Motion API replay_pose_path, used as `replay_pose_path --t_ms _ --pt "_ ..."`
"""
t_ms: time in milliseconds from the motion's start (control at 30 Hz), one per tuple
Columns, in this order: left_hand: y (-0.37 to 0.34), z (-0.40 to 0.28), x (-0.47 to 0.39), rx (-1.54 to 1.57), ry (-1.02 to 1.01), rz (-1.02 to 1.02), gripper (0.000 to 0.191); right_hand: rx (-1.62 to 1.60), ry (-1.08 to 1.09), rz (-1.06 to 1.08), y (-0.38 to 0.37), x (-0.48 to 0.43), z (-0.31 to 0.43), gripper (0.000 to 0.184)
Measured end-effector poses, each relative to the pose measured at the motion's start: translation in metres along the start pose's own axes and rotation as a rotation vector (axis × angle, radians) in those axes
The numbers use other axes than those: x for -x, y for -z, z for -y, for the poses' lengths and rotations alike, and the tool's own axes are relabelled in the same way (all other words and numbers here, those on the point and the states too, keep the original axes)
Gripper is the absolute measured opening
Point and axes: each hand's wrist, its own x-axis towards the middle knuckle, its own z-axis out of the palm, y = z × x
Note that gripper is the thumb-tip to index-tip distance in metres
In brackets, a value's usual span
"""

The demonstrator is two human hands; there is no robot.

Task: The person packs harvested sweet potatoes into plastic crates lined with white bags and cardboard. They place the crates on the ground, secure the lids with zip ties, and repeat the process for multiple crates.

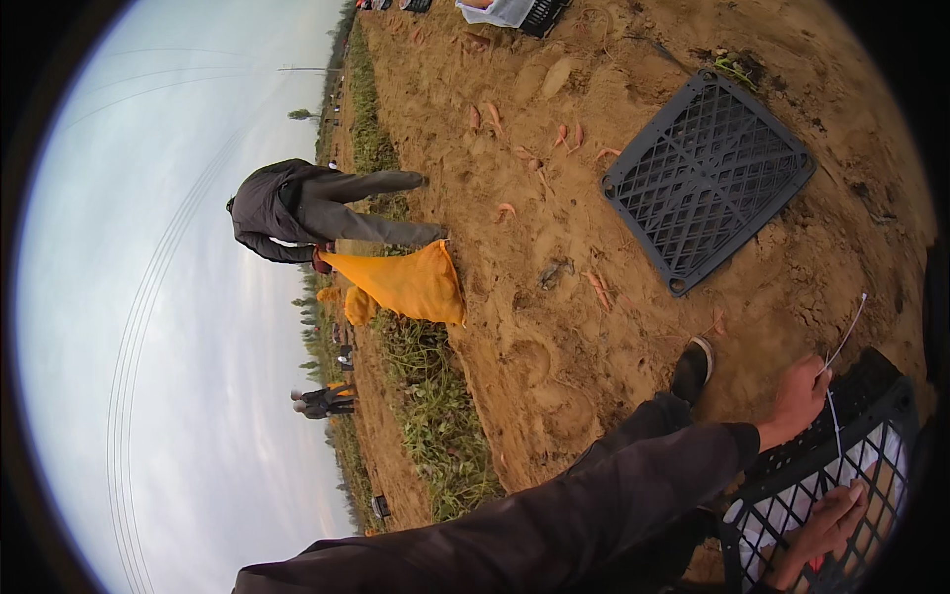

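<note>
My left hand (803, 397) is closed on a thin white plastic strip (834, 416) that looks like a cable tie. One end sticks up past the fingers; the other runs down to the lattice lid of a black plastic crate (749, 494). White liner and tan contents show through the lid. My right hand (827, 520) lies at this lattice, fingers close together; whether it grips anything is unclear. The dark sleeve of my left arm crosses the lower picture, with a dark shoe (692, 369) beyond it.
A black lattice panel or crate (705, 178) lies on sandy soil among scattered sweet potatoes (597, 289). Another person (297, 200) bends over, holding an orange mesh sack (415, 286). Green vines (430, 401) line the soil. A lined crate (545, 15) stands at the top; more people are far off.
</note>
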Motion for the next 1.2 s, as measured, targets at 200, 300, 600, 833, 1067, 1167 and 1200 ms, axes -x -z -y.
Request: replay_pose_path --t_ms 200,300,600,833,1067,1167,1200 --pt "-0.075 0.055 0.002 -0.183 0.268 0.155 0.02 -0.026 0.133 0.063 0.006 0.001 -0.014 0.027" --pt "-0.076 0.061 0.008 -0.123 0.251 0.125 0.028 -0.034 0.151 0.099 0.007 0.001 -0.016 0.025" --pt "0.137 -0.041 0.068 -0.19 0.021 0.32 0.037 -0.106 -0.151 0.489 0.01 0.027 0.076 0.031" --pt "0.156 -0.144 0.135 -0.48 -0.294 0.898 0.018 -0.313 -0.142 0.285 0.041 0.122 0.133 0.025" --pt "0.111 -0.181 0.196 -0.078 -0.054 1.174 0.018 -0.785 -0.504 -0.082 0.178 0.165 0.109 0.027" --pt "0.07 -0.192 0.236 -0.085 -0.12 1.194 0.018 -0.639 -0.433 -0.08 0.229 0.176 0.1 0.02" --pt "0.058 -0.195 0.247 -0.052 -0.08 1.182 0.02 -0.558 -0.311 -0.235 0.248 0.172 0.095 0.018"
